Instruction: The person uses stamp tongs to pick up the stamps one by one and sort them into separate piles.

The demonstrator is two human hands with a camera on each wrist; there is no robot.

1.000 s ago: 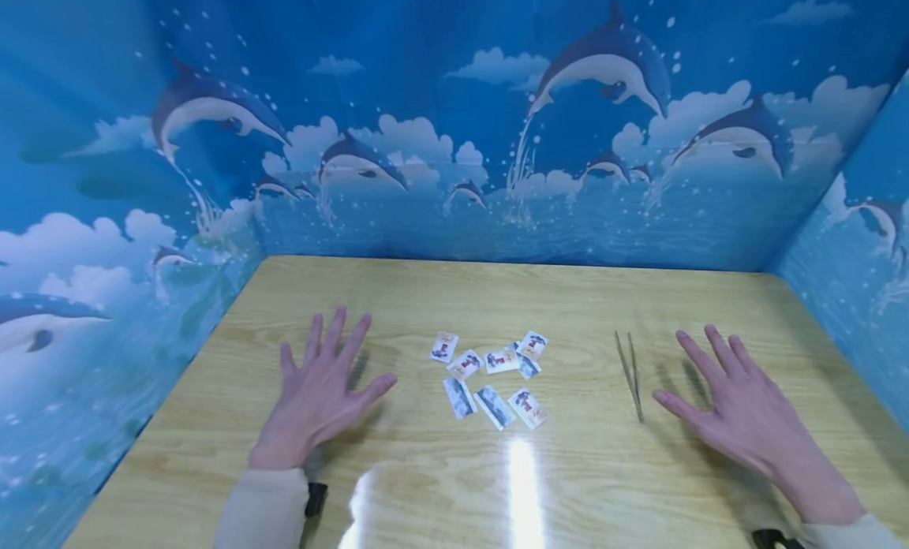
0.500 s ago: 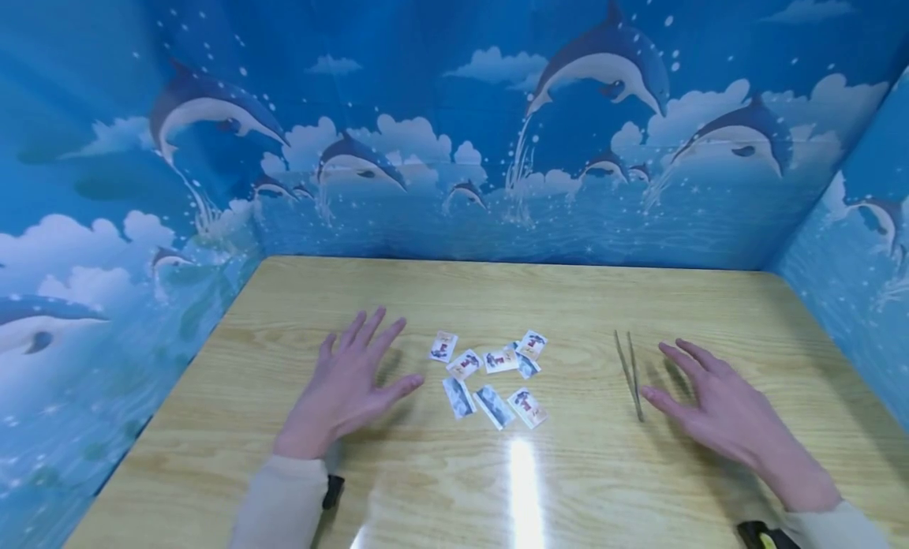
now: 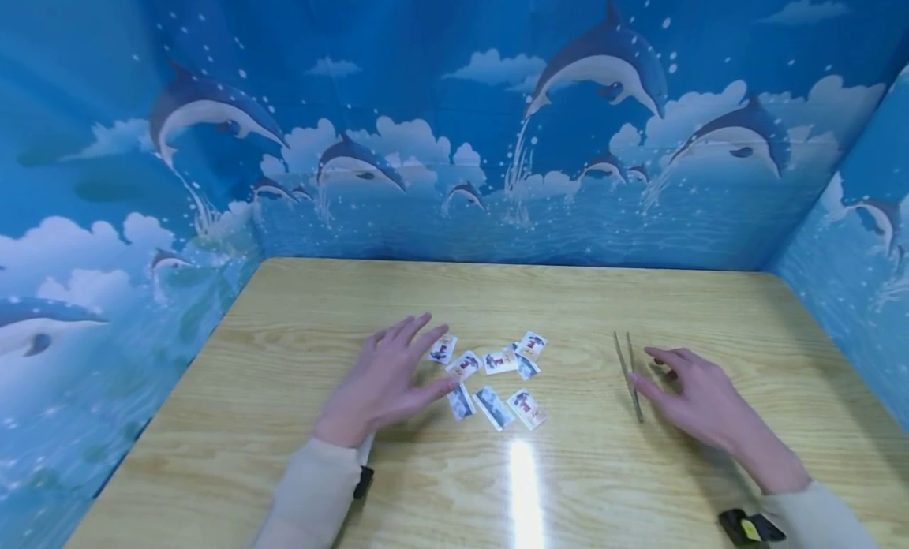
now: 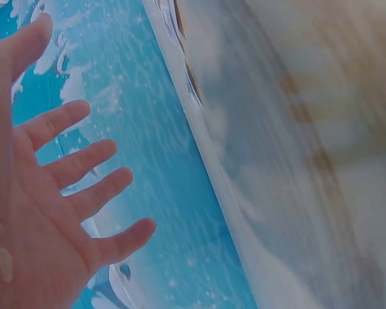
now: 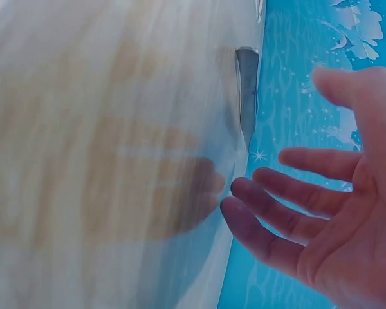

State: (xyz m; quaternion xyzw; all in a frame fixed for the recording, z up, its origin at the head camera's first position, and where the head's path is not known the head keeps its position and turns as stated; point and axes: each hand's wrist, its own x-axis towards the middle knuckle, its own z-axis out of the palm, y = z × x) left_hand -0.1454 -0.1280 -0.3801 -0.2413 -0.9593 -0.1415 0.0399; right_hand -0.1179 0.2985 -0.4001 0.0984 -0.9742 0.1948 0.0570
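Several small printed paper cards point(image 3: 528, 408) lie scattered in the middle of the table, some with red-and-blue figures and some bluish grey; one card point(image 3: 532, 345) overlaps another at the back right. My left hand point(image 3: 383, 382), fingers spread, hovers at the left side of the cards, and its thumb and forefinger overlap the nearest ones in the head view. A pair of thin metal tweezers point(image 3: 638, 408) lies on the table to the right of the cards, tips pointing away. Close beside it is my right hand point(image 3: 703, 397), fingers loosely bent and holding nothing, thumb at the tweezers' right arm.
The wood-grain table point(image 3: 341, 289) is bounded at the back and sides by a blue dolphin-print curtain point(image 3: 440, 210). A bright light reflection runs down the front middle of the tabletop. Dark wrist straps point(image 3: 749, 528) show below the sleeves.
My left hand has moved right, from bare table to the cards' edge. My right hand has moved left to the tweezers, its fingers bending more. Cards and tweezers have stayed in place.
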